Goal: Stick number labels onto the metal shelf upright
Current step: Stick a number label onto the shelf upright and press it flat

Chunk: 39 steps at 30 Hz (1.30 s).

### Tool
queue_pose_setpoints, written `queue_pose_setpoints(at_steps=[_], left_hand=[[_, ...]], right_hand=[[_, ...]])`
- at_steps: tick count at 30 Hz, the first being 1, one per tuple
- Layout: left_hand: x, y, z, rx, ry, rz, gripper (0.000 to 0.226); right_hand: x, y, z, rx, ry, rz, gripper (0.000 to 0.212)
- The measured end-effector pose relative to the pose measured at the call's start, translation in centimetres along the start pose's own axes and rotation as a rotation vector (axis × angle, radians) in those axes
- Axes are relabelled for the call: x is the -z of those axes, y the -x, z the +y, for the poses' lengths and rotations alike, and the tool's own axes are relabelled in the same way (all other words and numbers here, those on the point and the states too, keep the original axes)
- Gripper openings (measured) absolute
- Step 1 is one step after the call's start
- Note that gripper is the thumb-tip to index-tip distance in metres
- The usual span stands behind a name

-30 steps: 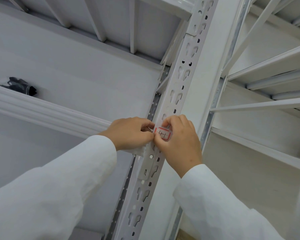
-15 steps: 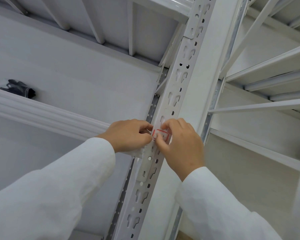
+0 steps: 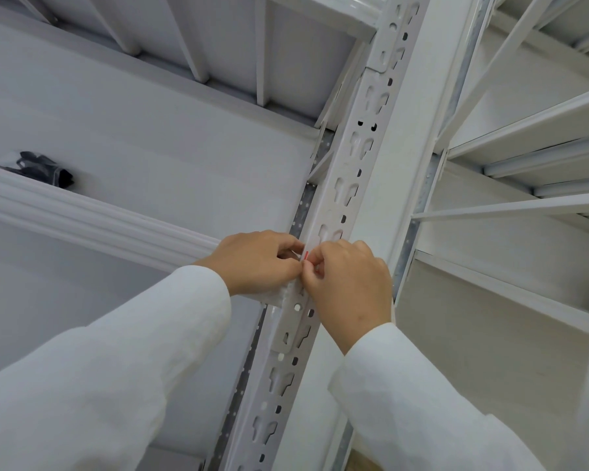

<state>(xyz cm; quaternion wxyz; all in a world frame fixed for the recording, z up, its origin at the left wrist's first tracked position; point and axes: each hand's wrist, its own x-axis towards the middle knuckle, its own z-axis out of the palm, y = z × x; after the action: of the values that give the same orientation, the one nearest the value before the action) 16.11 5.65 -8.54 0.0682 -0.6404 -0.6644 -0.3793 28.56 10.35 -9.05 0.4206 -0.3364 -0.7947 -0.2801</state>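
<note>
A white perforated metal shelf upright [image 3: 349,185] runs diagonally from the bottom centre to the top right. Both hands meet on it at mid height. My left hand [image 3: 259,261] and my right hand [image 3: 349,282] pinch a small red-edged number label [image 3: 306,255] between their fingertips, right against the upright's front face. Only a thin red sliver of the label shows; its number is hidden by my right fingers. A white sheet [image 3: 279,295], seemingly the label backing, sticks out under my left hand.
A white shelf beam [image 3: 82,212] crosses at the left, with a dark bundle like black gloves [image 3: 43,166] lying on the shelf behind it. More white shelves and braces [image 3: 524,137] fill the right side. White sleeves cover both forearms.
The label showed its number "41" a second ago; my right fingers have since closed over it, leaving only a red edge. Both hands stayed at the same spot on the upright.
</note>
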Motion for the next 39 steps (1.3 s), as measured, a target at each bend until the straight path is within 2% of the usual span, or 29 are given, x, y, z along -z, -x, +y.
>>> queue_pose_setpoints(at_steps=[8,12,16,22,27,33,36,39], left_hand=[[0.1,0.1,0.1,0.009,-0.002,0.000,0.056],[0.1,0.2,0.0,0.005,-0.006,0.006,0.037],[0.1,0.1,0.1,0.013,-0.006,0.011,0.039],[0.0,0.0,-0.2,-0.006,-0.005,0.010,0.039],[-0.1,-0.1,-0.2,-0.007,0.003,0.013,0.060],[0.0,0.1,0.0,-0.006,-0.010,0.008,0.059],[0.1,0.1,0.1,0.000,-0.017,0.010,0.050],[0.0,0.2,0.1,0.002,-0.018,0.016,0.049]], right_hand=[[-0.5,0.0,-0.2,-0.006,0.029,-0.034,0.027],[-0.7,0.4,0.4,-0.008,-0.186,0.087,0.016],[-0.6,0.6,0.7,-0.022,-0.276,0.063,0.011],[-0.3,0.2,0.4,-0.063,-0.227,0.022,0.011],[-0.1,0.0,0.1,-0.069,-0.193,-0.002,0.013],[-0.2,0.1,0.0,-0.069,-0.180,0.006,0.015],[-0.4,0.1,-0.1,-0.052,-0.166,0.014,0.014],[-0.5,0.1,0.0,-0.036,-0.181,0.024,0.014]])
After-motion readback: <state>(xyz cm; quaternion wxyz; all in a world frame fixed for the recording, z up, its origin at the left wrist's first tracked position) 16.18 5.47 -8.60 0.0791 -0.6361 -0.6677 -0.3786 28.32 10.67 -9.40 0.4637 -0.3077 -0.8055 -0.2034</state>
